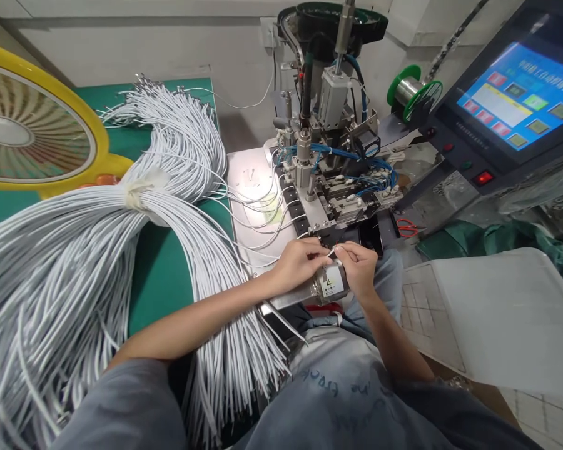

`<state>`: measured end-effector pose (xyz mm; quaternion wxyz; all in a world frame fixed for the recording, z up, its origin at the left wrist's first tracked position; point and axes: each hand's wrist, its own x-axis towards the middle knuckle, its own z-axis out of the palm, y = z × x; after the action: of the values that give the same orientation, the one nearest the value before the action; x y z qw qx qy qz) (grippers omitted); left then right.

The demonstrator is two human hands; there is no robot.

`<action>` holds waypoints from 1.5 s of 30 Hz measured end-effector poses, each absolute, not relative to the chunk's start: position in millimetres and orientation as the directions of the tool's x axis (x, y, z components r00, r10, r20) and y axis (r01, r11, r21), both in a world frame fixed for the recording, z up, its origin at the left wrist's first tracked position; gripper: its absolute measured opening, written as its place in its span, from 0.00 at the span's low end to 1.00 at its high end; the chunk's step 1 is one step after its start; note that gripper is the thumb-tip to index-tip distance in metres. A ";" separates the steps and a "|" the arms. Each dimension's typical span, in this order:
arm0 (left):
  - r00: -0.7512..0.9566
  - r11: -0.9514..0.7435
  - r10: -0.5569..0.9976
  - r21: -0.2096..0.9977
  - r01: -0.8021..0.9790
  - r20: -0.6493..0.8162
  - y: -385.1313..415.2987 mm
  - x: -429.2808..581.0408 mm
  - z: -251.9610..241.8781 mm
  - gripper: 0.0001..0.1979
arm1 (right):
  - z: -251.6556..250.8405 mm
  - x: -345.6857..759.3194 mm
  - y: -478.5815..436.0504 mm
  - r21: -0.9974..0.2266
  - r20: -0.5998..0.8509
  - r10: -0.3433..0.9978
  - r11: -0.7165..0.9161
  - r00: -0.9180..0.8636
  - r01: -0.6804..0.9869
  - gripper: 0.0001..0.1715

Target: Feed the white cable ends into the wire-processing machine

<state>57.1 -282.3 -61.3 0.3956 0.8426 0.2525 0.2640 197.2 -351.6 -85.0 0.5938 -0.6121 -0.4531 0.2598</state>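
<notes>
My left hand [298,262] and my right hand [359,265] meet in front of a small metal machine [328,187], fingers pinched together on the end of a thin white wire [331,252]. Both hands rest just above a silver cylinder with a yellow label [332,282] at the machine's front edge. A large tied bundle of white wires [75,250] lies across the green table to my left, some strands trailing over a lit white plate [251,181] beside the machine.
A yellow-rimmed fan [32,125] stands at the far left. A touch screen console [520,100] with red buttons sits at the right, a green solder spool [410,90] beside it. A translucent plastic bin [497,312] is at my right knee. Red-handled scissors [406,228] lie near the machine.
</notes>
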 end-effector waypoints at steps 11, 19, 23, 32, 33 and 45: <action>0.890 -0.846 0.457 0.310 0.435 -0.003 -263.1 61.1 -70.2 0.14 | -121.2 226.9 -331.1 -0.989 -0.067 0.940 -0.106 0.334 0.103 0.14; 0.894 -0.861 0.448 0.277 0.427 0.012 -263.9 61.4 -72.0 0.14 | -122.5 220.2 -325.6 -0.987 -0.135 0.941 -0.156 0.311 0.043 0.12; 0.907 -0.883 0.420 0.247 0.399 0.039 -264.1 60.4 -72.5 0.11 | -125.4 221.0 -324.0 -0.988 -0.127 0.946 -0.148 0.299 0.048 0.12; 0.932 -0.925 0.362 0.135 0.356 0.021 -262.8 60.0 -74.6 0.15 | -128.6 227.2 -322.5 -0.977 -0.201 0.947 -0.211 0.249 0.014 0.12; 0.933 -0.926 0.359 0.127 0.355 0.014 -262.9 59.9 -74.2 0.15 | -127.7 227.4 -322.3 -0.977 -0.202 0.950 -0.213 0.239 0.019 0.12; 0.940 -0.938 0.338 0.060 0.340 -0.041 -265.7 59.7 -68.3 0.13 | -129.0 225.4 -317.5 -0.975 -0.215 0.938 -0.221 0.271 -0.008 0.15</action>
<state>59.7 -265.7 -68.3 0.0329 0.9844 0.1724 -0.0148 225.4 -317.5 -129.0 0.4994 -0.6214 -0.3740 0.4739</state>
